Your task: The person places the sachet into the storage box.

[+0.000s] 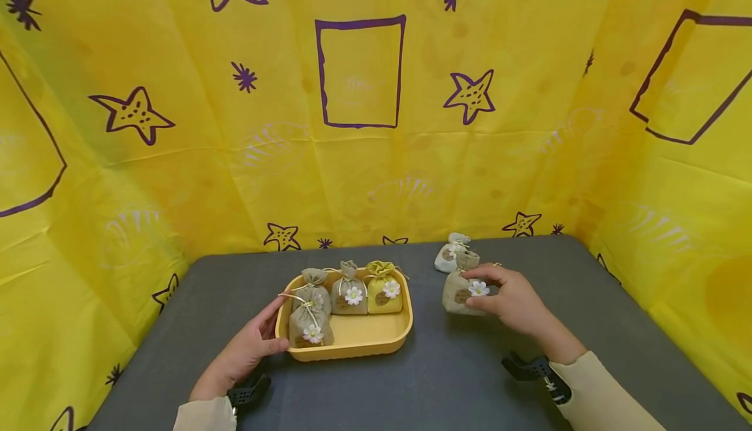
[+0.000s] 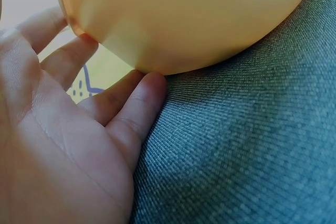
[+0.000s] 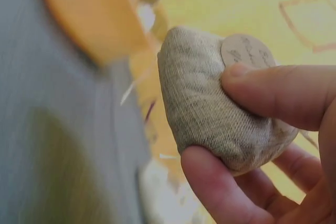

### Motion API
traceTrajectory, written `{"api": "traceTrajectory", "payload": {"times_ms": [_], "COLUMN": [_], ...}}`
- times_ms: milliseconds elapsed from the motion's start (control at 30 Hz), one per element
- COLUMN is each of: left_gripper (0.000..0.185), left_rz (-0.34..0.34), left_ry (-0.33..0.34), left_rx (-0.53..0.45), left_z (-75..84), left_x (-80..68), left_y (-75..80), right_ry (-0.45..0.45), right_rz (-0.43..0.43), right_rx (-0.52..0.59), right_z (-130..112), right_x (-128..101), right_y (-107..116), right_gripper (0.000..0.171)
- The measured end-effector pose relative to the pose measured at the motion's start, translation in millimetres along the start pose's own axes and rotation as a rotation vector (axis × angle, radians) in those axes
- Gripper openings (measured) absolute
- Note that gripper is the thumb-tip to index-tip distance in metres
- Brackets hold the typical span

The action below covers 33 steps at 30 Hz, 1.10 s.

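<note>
My right hand (image 1: 510,300) pinches a grey-beige drawstring pouch (image 1: 455,295) between thumb and fingers. In the right wrist view, the thumb presses the round paper tag (image 3: 247,51) on that pouch (image 3: 205,93). Behind it stands a pale pouch (image 1: 445,258). My left hand (image 1: 249,346) rests its extended fingers against the left end of a yellow tray (image 1: 376,351). Within the tray are a yellow pouch (image 1: 383,297) and several greyish ones, including one at the front left (image 1: 310,326). The left wrist view shows fingertips touching the tray's outer wall (image 2: 199,30).
A dark grey cloth-covered table (image 1: 446,385) lies under everything. Yellow fabric (image 1: 364,189) printed with purple starfish hangs behind it and along both sides. Dark straps (image 1: 531,367) are on both wrists.
</note>
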<state>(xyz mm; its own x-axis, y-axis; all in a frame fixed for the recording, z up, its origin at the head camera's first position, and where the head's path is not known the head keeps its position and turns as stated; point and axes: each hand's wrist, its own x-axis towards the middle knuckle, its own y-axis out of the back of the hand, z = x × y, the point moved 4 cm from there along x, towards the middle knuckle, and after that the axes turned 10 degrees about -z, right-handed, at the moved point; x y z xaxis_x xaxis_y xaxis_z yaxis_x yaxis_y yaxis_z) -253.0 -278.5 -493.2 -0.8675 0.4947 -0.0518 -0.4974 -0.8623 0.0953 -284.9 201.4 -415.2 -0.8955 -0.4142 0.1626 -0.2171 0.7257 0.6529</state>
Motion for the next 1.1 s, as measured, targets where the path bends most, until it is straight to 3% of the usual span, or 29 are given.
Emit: {"api": "traceTrajectory", "payload": {"times_ms": [267,567,867,1100], "left_gripper": [0.093,0.092,0.091,0.09], "left_rz": [0.006,-0.001,-0.006,-0.012], "left_ry": [0.018,0.012,0.001,-0.007], "left_rx": [0.0,-0.015,-0.012,-0.001], "left_z": [-1.1,-3.2,1.9,3.3], "left_x": [-1.4,0.3,-0.3,-0.4], "left_y": [-0.9,0.2,-1.4,-1.4], "right_ry": [0.031,0.083,0.054,0.066], "right_rz": [-0.043,-0.11,-0.211,-0.242], "right_rx": [0.063,0.141,0.145,0.162], "right_z": [-56.8,-98.7,-113.2,-115.1], "right_x": [16.5,38.0,64.2,74.2], "right_y": [-24.1,-68.8,-117.3,-140.9], "right_gripper": [0.039,0.039,0.038,0.037]}}
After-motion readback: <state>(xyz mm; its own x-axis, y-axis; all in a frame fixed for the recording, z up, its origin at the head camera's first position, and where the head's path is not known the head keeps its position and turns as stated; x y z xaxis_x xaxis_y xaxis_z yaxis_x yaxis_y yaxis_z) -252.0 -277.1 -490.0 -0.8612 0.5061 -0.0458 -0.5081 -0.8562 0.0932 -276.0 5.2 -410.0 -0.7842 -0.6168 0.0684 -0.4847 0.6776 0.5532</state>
